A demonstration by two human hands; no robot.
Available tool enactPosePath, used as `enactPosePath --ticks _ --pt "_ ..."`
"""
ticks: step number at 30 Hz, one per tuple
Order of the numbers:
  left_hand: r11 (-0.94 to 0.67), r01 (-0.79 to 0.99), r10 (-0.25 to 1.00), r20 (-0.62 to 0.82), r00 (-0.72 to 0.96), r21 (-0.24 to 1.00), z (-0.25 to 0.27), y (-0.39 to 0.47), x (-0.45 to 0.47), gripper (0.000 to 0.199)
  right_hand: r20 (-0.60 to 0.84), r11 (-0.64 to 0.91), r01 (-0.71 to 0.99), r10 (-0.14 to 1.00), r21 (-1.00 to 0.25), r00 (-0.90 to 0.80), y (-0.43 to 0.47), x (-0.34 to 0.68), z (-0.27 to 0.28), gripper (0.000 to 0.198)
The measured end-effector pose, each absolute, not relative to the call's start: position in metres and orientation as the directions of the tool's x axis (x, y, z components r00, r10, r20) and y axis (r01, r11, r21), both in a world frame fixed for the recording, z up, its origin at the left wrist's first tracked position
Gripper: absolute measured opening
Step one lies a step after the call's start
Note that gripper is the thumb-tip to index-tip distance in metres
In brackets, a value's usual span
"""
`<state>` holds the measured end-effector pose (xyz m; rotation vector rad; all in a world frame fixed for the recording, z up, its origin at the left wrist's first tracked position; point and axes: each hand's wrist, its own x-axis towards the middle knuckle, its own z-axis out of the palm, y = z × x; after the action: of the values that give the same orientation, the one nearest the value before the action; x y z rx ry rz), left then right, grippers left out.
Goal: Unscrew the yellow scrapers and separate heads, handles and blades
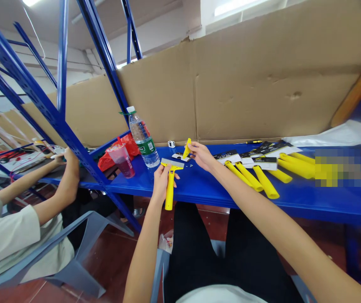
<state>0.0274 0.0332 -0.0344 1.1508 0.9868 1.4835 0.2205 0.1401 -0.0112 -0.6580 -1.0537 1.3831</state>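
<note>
My left hand (pixel 160 182) grips a yellow scraper (pixel 169 194) near its head, with the handle pointing down towards me. A flat metal blade (pixel 174 163) shows along the scraper's top edge. To the right and a little higher, my right hand (pixel 203 156) pinches a small yellow plastic piece (pixel 187 148) between thumb and fingers. The two hands are apart, both over the blue table (pixel 199 185). Tiny screw-like bits (pixel 191 165) lie between them. Just behind, a small white-and-dark item (pixel 180 157) is partly covered by the yellow piece.
Several yellow handles (pixel 266 182) and printed cards (pixel 264 162) lie to the right, with a screwdriver (pixel 254 142) behind. On the left stand a water bottle (pixel 145 141), a drink cup (pixel 122 160) and a red bag (pixel 130 145). Beyond the blue frame (pixel 85 168), a co-worker's arms (pixel 63 185) are visible.
</note>
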Motion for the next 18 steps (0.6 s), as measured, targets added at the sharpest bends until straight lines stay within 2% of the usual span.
enactPosePath --ticks 6,11,15,18 --pt "-0.193 -0.211 0.98 0.181 -0.077 0.958 -0.036 0.035 0.027 0.044 0.25 0.177 -0.498 0.965 -0.849 -0.084 0.141 0.225 -0.009 0.043" --pt "-0.195 -0.22 0.98 0.18 -0.085 0.956 -0.037 0.037 0.028 0.044 0.273 0.139 -0.539 0.945 -0.831 -0.178 0.13 0.218 -0.006 0.041" --pt "-0.229 -0.228 0.972 0.211 -0.099 0.946 -0.038 0.037 0.03 0.042 0.295 0.157 -0.43 0.914 -0.889 -0.278 0.12 0.211 -0.008 0.044" --pt "-0.226 -0.213 0.973 0.211 -0.094 0.95 -0.036 0.036 0.03 0.042 0.339 0.25 -0.296 0.89 -0.922 -0.304 0.116 0.207 -0.011 0.044"
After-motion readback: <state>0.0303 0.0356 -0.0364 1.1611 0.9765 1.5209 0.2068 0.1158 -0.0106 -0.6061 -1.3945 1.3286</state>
